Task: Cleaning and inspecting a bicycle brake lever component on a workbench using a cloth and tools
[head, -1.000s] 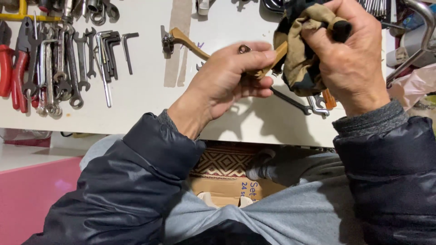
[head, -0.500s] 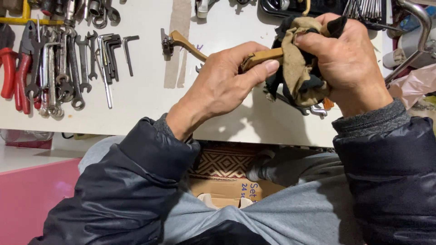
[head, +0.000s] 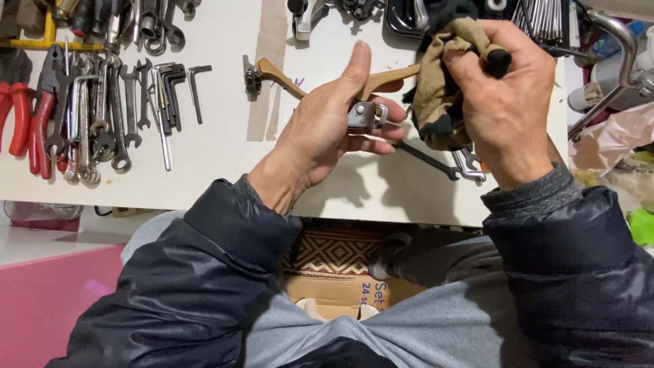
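In the head view, we are holding a bronze-coloured metal brake lever with a silver clamp bracket above the white desk. Our left hand is closed around the bracket end, thumb pressing along the top and fingers curled beneath. Our right hand is bunched tight around a tan and black cloth rag, pressing it onto the lever's blade at three o'clock from the left hand.

We are judging the lever to be stiff, light cast metal, possibly greasy and so slippery; the chunky bracket looks like the surest place to grip, leaving the slim blade free. The rag is soft and is moulding around it.

A second bronze lever is lying on the desk at ten o'clock from the left hand. Steel spanners and hex keys and red-handled pliers are lying well apart at nine o'clock.
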